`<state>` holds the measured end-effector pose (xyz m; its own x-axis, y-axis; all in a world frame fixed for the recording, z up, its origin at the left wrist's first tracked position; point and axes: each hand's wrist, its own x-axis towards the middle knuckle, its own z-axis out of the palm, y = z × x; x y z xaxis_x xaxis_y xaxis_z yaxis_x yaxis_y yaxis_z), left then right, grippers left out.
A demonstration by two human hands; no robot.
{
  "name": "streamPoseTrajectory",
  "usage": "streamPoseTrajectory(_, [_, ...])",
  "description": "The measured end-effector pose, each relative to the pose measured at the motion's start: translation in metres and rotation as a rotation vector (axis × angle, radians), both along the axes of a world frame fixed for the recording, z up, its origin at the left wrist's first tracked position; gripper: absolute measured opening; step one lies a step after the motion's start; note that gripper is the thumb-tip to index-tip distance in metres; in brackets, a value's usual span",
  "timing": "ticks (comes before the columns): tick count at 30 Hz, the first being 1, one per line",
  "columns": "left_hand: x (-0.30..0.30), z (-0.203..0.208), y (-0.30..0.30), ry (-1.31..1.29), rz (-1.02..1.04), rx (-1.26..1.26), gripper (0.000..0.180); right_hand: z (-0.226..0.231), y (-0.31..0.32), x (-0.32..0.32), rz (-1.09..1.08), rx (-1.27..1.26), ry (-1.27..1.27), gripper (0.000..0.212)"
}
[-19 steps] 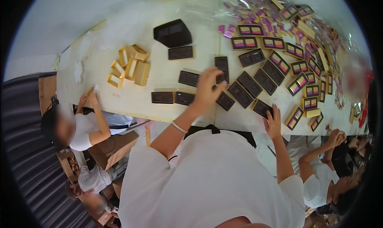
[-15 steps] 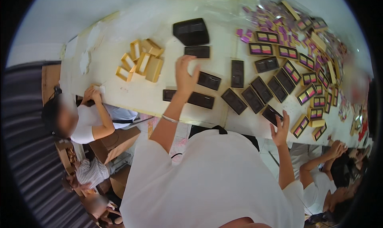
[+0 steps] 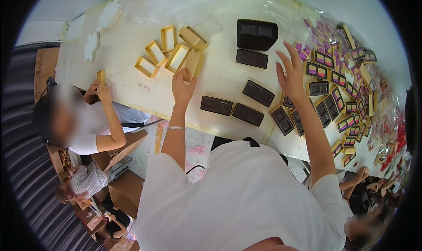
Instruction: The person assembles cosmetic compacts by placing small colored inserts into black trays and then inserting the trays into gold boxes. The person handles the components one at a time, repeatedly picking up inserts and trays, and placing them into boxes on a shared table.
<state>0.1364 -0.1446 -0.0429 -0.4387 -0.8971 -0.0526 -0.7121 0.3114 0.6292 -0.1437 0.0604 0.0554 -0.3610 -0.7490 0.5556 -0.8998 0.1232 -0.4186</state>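
At eleven o'clock my left hand [image 3: 183,86], part-curled, touches a gold box [image 3: 195,65]; I cannot tell whether it grips. My right hand [image 3: 291,77], spread wide, is empty at one o'clock.

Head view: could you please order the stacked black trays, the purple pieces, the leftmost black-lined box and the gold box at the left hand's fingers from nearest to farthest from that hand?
1. Gold box: right at the left hand.
2. Leftmost black-lined box: to its lower right.
3. Stacked black trays: upper right.
4. Purple pieces: farthest right.
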Motion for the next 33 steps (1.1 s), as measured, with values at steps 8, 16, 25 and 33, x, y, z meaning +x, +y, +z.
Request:
streamPoseTrajectory(8, [0.016,0.023,0.002,0.980,0.069,1.561,0.052,-0.010,-0.077,-0.047,0.093,0.461,0.271,0.019])
streamPoseTrajectory(16, [-0.013,0.050,0.055,0.504,-0.142,1.611,0.052,-0.013,-0.076,-0.032,0.179,0.531,0.383,0.011])
streamPoseTrajectory(25, [-0.054,0.106,0.127,-0.009,-1.148,1.519,0.068,0.018,-0.050,-0.032,0.019,0.006,0.215,0.008])
streamPoseTrajectory(33, [-0.054,0.117,0.162,-0.094,-1.272,0.943,0.087,0.070,0.147,0.004,-0.021,0.300,-1.470,0.046])
